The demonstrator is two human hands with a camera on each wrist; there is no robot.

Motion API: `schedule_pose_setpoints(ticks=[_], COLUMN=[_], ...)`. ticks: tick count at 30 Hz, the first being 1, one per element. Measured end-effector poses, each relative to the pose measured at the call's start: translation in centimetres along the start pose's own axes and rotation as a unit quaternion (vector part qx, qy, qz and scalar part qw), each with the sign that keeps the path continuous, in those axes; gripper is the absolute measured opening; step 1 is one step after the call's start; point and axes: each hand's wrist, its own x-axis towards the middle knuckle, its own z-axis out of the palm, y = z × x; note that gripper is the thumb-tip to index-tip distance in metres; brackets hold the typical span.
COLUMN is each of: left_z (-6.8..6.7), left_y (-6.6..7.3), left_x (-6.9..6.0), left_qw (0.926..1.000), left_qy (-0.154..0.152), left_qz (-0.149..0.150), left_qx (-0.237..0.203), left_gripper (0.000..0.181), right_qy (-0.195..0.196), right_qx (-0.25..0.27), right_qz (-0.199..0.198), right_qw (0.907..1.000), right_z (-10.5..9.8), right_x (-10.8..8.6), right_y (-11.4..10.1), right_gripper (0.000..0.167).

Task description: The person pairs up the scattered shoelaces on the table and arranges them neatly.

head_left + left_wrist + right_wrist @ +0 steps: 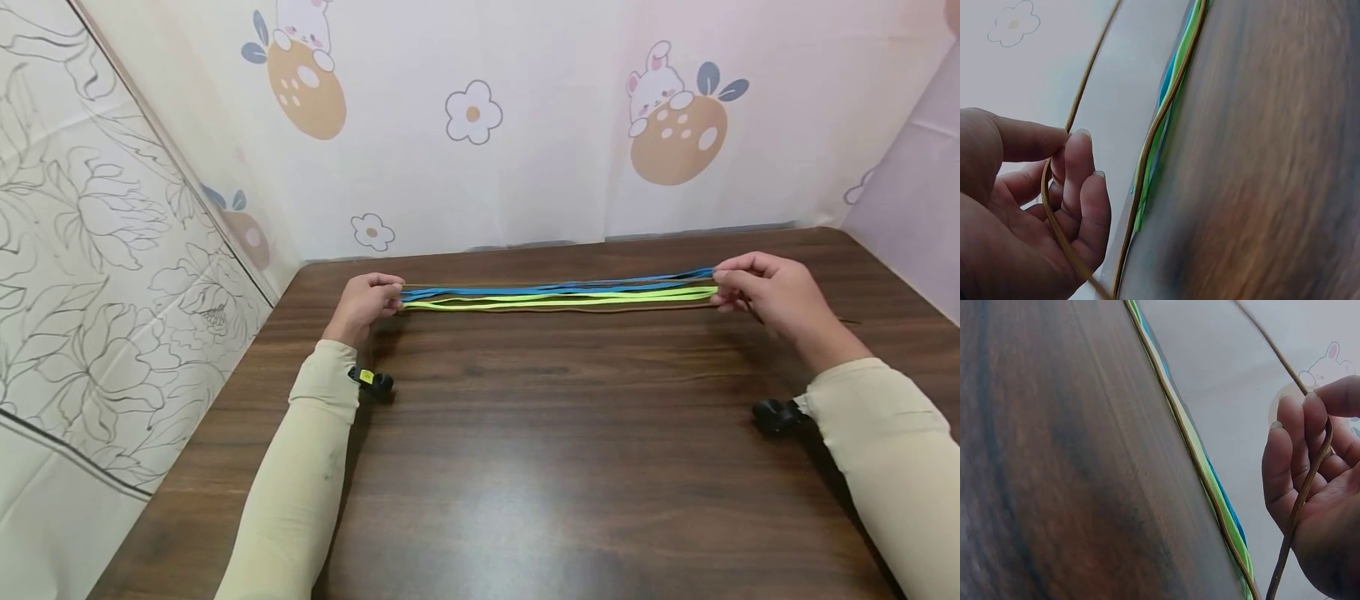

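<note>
At the far side of the table, my left hand (366, 302) pinches a brown cord (1086, 84) between thumb and fingertips. My right hand (772, 300) pinches the same kind of brown cord (1275, 351), which runs across its palm in the right wrist view. Between the hands, flat blue laces (487, 292) and yellow-green laces (615, 295) stretch sideways, several strands lying side by side. Another brown cord length (585, 311) runs along their near side. In both wrist views the pinched length stands apart from the coloured laces. The hands hide the laces' ends in the head view.
The dark wood table (525, 433) reaches back to a wall covering (540, 167) printed with rabbits and flowers. A line-drawn floral panel (112, 217) stands along the left. Small black wrist cameras sit on the left (381, 385) and right (776, 417) sleeves.
</note>
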Motion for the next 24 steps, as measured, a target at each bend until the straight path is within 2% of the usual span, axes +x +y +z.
schedule_pose_setpoints(ticks=[17,24], left_z=[-1.9,-2.8], left_y=[-0.6,-0.9], left_x=[-0.1,-0.1], left_qw=[0.9990,0.9980], left_qy=[0.038,0.047], left_qz=[-0.016,-0.030], left_qx=[0.020,0.029], left_gripper=[0.031,0.033], right_qy=[-0.023,-0.047], right_qx=[-0.017,-0.038], right_qz=[0.001,-0.017], right_qw=[0.9996,0.9980], right_z=[-0.1,-0.3], right_x=[0.4,0.3], right_y=[0.5,0.8], right_gripper=[0.009,0.023])
